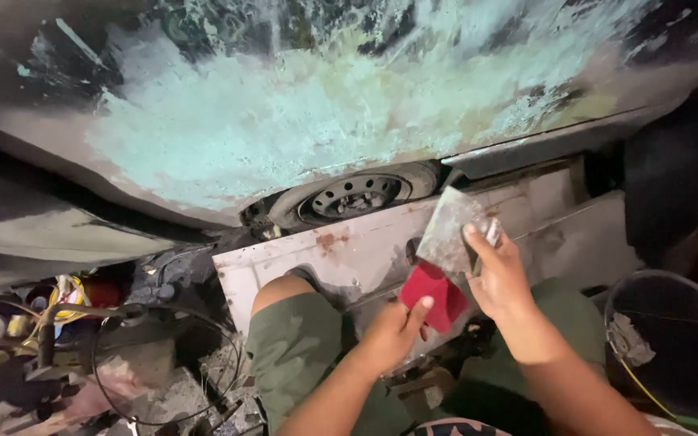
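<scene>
Left hand [393, 329] pinches a crumpled red cloth [434, 295] above the knees. Right hand [501, 278] grips a grey, paste-smeared flat scraper blade [448, 232], tilted, just above the cloth. Beyond lies a white rust-spotted panel [341, 254], then a sanded, filler-patched car body [284, 121] over a steel wheel [355, 196].

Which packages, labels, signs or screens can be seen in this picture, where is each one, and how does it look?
None can be made out: no package, label, sign or screen shows.
Nearest things: the right hand holds a grey flat scraper blade; the left hand holds a red folded cloth.
</scene>
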